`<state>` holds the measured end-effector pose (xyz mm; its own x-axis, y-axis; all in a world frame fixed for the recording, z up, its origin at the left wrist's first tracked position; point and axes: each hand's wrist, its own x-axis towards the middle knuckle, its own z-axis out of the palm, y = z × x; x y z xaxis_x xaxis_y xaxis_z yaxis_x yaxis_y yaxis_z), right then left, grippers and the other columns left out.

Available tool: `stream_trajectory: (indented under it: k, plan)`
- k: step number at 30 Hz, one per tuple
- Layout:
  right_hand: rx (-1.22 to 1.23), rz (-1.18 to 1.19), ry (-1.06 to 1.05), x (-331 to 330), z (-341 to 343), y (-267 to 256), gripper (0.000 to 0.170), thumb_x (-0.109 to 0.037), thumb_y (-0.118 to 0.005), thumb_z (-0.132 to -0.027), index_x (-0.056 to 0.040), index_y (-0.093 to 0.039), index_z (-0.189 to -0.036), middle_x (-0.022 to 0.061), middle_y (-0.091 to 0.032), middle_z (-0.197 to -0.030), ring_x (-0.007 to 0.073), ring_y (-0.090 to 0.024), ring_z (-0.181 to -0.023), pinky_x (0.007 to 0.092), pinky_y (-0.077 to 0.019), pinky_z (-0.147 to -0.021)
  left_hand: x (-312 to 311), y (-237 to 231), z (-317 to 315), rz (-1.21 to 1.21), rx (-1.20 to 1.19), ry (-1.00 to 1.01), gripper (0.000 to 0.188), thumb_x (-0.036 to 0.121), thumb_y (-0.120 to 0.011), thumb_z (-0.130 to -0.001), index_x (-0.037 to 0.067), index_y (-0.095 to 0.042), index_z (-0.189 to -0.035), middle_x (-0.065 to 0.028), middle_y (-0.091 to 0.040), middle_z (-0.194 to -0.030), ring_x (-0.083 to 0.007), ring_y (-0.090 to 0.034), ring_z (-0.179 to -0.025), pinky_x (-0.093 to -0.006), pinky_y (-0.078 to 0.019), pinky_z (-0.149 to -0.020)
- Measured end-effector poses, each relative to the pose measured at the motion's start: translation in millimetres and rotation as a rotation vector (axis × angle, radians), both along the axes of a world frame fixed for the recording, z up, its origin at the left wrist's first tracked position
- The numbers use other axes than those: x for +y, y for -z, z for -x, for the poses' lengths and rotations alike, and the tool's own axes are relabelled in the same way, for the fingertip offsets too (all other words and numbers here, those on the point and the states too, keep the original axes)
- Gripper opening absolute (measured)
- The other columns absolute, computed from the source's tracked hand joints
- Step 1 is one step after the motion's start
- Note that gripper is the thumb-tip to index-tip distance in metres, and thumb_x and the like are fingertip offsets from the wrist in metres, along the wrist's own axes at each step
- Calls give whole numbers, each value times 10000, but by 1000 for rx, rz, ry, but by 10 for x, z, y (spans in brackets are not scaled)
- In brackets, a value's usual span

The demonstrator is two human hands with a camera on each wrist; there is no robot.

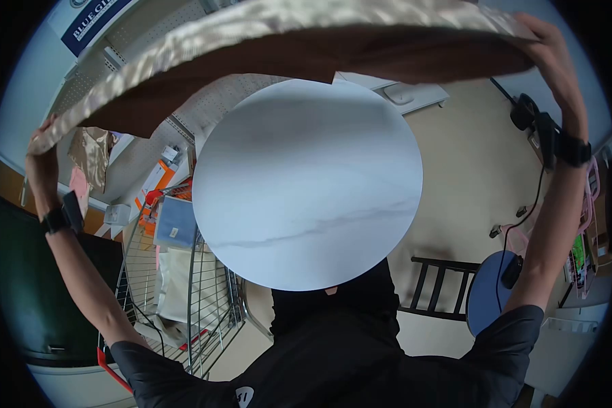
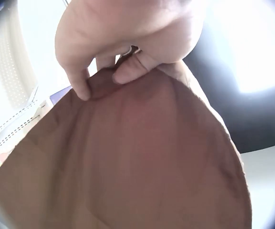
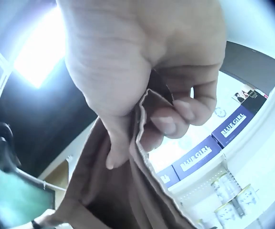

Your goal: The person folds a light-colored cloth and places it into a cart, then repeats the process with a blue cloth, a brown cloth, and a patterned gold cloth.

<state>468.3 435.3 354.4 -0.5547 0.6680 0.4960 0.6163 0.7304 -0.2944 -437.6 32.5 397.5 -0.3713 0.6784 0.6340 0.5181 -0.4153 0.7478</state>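
A large satin cloth (image 1: 265, 54), shiny champagne on one face and brown on the other, is stretched in the air between both hands. My left hand (image 1: 43, 166) grips its left end; in the left wrist view the thumb and fingers (image 2: 82, 88) pinch the gathered edge, and the cloth hangs below them. At the upper right my right hand (image 1: 554, 58) holds the other end. The right wrist view shows the folded edge between thumb and curled fingers (image 3: 166, 121). Below the cloth stands a round white tabletop (image 1: 306, 190) with grey marbling, directly before the person's body.
A wire shopping cart (image 1: 194, 306) with a blue box and pale cloth in it stands left of the table. At the right are a black ladder-like frame (image 1: 438, 268) and a round blue seat (image 1: 489, 292). White shelving (image 1: 224, 102) stands behind, with blue boxes (image 3: 199, 157).
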Motion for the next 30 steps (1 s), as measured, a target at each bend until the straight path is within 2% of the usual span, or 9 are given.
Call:
stream_trajectory:
  k: [2,9,12,15,20,23,26,27,30]
  plan:
    - [121,-62,-82,67,-533,28,421,-283,-689,-976,6,-702,-1281,71,-685,-1233,197,-617,-1126,355,-472,-1045,-474,-155,-317,63,-183,240,275,189,-490,-1142,6,-690,-1188,-193,-677,-1393,-370,-462,-1544,-514,-265,-1344]
    - [-195,-643,-267,-88,-621,-356,619,-299,-825,-966,-100,-636,-1520,218,-647,-1398,263,-709,-1088,381,-569,-938,-1020,-346,-773,28,167,-334,335,253,-488,-1143,13,-688,-1265,-127,-698,-1276,-270,-579,-1286,-423,-412,-1129]
    - [115,-69,-59,576,-402,-82,529,-329,-727,-979,-14,-677,-1400,92,-656,-1340,203,-628,-1204,342,-467,-1077,-699,-10,-375,210,396,-547,357,277,-500,-1139,16,-697,-1281,-109,-713,-1230,-211,-645,-1154,-368,-491,-1021]
    - [114,299,21,841,184,351,409,-384,-796,-948,-52,-724,-1177,4,-590,-1034,130,-536,-913,308,-404,-808,322,882,-1465,254,-83,-393,366,294,-479,-1120,29,-714,-1211,-42,-692,-1056,-146,-627,-945,-316,-501,-847]
    - [10,510,70,1731,1101,1402,353,-401,-916,-866,-70,-805,-918,-61,-516,-688,79,-438,-603,296,-329,-515,962,2645,-861,853,-37,-373,388,331,-523,-1071,38,-774,-1110,17,-647,-857,-118,-522,-720,-310,-426,-635]
    - [-50,310,223,2063,1651,1915,483,-376,-939,-816,1,-835,-1100,226,-821,-994,338,-796,-946,432,-595,-880,1102,3841,-498,796,-117,-316,281,220,-519,-1046,43,-737,-1066,6,-645,-765,-97,-488,-589,-318,-360,-514]
    - [88,548,241,2045,2253,2116,344,-330,-867,-879,-26,-835,-1039,156,-820,-890,302,-805,-873,459,-623,-784,974,3902,-938,953,-208,-433,197,219,-542,-1054,64,-659,-1019,23,-545,-673,-104,-459,-526,-320,-321,-462]
    - [-136,280,152,2106,2444,2196,521,-327,-850,-885,-16,-766,-1294,246,-788,-1228,346,-767,-1148,413,-604,-985,916,3978,-932,967,-248,-446,186,220,-556,-1057,64,-640,-1000,17,-542,-667,-107,-468,-518,-320,-321,-452]
    - [245,266,-145,1933,3004,2540,685,-282,-814,-905,-47,-611,-1516,246,-731,-1367,372,-712,-1258,415,-553,-1076,645,4051,-900,988,-258,-500,181,224,-607,-1064,54,-614,-1000,-4,-560,-679,-110,-501,-509,-317,-331,-432]
